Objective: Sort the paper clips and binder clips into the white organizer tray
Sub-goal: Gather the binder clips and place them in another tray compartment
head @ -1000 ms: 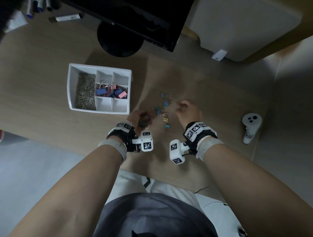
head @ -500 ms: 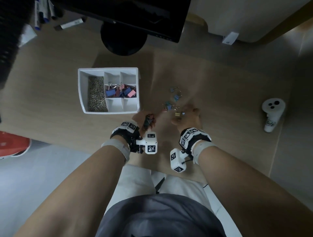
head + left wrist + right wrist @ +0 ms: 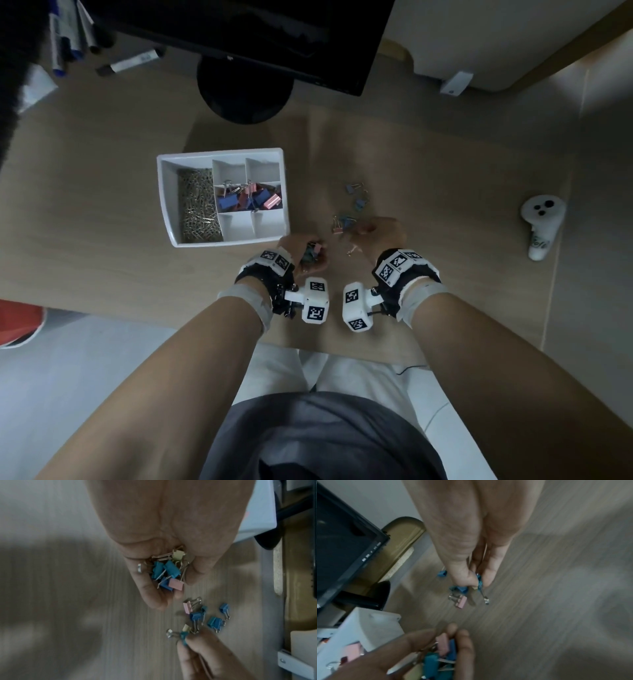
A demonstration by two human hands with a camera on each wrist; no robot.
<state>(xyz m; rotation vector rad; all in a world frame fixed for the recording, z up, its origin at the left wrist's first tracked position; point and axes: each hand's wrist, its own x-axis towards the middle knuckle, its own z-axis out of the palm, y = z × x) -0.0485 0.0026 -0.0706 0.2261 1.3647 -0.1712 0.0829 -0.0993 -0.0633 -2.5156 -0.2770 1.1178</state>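
The white organizer tray (image 3: 164,202) sits on the desk left of centre; its long left compartment holds paper clips (image 3: 197,205) and a middle cell holds blue and pink binder clips (image 3: 250,198). My left hand (image 3: 306,255), just below the tray's near right corner, cups a bunch of small binder clips (image 3: 169,572) in curled fingers. My right hand (image 3: 373,233) pinches a teal binder clip (image 3: 479,584) just above the desk. Several loose binder clips (image 3: 356,202) lie on the desk beside and beyond it.
A black monitor (image 3: 260,37) on a round stand (image 3: 245,92) rises behind the tray. Marker pens (image 3: 130,63) lie at the far left. A white controller (image 3: 543,222) lies at the right. The desk's near edge runs just below my wrists.
My right hand has come down and toward me from the loose clips and now pinches a teal clip. The left hand keeps its bunch near the tray corner. The head view has shifted.
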